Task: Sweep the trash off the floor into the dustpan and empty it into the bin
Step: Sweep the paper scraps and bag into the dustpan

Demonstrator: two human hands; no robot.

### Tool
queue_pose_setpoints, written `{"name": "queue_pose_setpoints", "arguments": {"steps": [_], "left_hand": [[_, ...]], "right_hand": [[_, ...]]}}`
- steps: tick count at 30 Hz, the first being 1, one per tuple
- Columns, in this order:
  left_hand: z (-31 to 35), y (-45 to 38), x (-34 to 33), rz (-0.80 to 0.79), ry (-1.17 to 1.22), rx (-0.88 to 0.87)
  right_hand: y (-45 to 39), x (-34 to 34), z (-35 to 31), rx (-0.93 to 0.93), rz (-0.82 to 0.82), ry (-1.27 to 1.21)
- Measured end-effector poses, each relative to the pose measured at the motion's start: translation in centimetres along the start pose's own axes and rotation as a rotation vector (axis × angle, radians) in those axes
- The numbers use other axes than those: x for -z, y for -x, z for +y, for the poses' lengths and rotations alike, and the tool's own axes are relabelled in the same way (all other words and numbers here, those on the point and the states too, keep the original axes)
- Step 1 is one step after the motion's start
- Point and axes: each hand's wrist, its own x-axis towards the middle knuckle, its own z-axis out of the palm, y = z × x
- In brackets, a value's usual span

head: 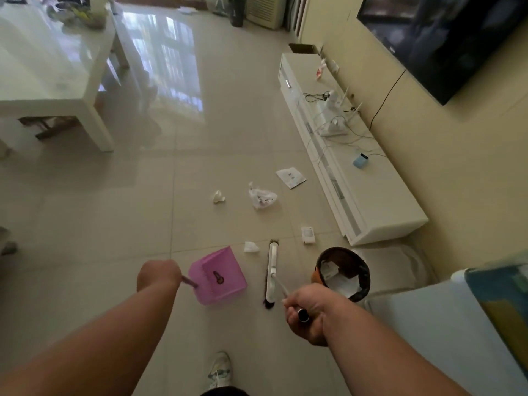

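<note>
My left hand grips the handle of a pink dustpan resting on the tiled floor; a small brown item lies inside it. My right hand is closed around the handle of a white broom, whose dark-bristled head stands on the floor just right of the dustpan. Scattered trash lies beyond: a crumpled tissue by the dustpan's far corner, a small white packet, a plastic bag, a paper wad and a flat paper sheet. A round bin with a black liner holds papers, right of the broom.
A long white TV cabinet with cables and devices runs along the right wall under a television. A white coffee table stands at the far left. A pale appliance sits at the right front. My shoe is below.
</note>
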Motion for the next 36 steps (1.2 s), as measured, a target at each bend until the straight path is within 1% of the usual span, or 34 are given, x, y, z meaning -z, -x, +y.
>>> {"name": "queue_pose_setpoints", "arguments": {"steps": [2,5,8,11,14,15,18,21,24,29,32,36], "left_hand": [[0.7,-1.3,0.4,-0.014,0.092,0.032],[1.4,-3.5,0.0,-0.023,0.215,0.023],[1.5,-5.3,-0.7,-0.067,0.253,0.023],[1.4,-6.9,-1.6,-0.062,0.242,0.007],[0.3,-10.6,-3.3,-0.044,0.209,-0.007],[0.5,-10.6,-2.9,-0.046,0.204,-0.002],[2.1,-8.9,-1.2,-0.057,0.303,-0.018],[2.5,-9.2,-1.3,-0.115,0.341,-0.042],[2.2,-10.2,-1.6,-0.125,0.312,-0.045],[1.9,-11.0,-2.0,-0.110,0.335,-0.068],[2.0,-11.2,-2.2,-0.099,0.267,-0.106],[2.7,-11.7,-2.5,-0.104,0.240,-0.126]], "right_hand": [[-1.1,-1.3,-1.5,0.018,0.039,-0.013],[-2.6,-3.1,-3.2,0.054,0.081,0.003],[-3.9,-4.1,-4.7,0.077,0.120,0.037],[-5.2,-4.5,-6.3,0.084,0.147,0.078],[-6.5,-4.5,-7.9,0.094,0.170,0.119],[-6.9,-4.5,-8.3,0.089,0.169,0.135],[-8.1,-4.2,-9.0,0.060,0.182,0.179],[-8.6,-4.0,-9.4,-0.008,0.178,0.229],[-9.0,-3.7,-10.4,-0.072,0.153,0.275],[-10.6,-3.6,-11.7,-0.114,0.201,0.351],[-11.6,-4.3,-11.5,-0.140,0.217,0.488],[-12.1,-5.4,-11.2,-0.119,0.227,0.649]]}}
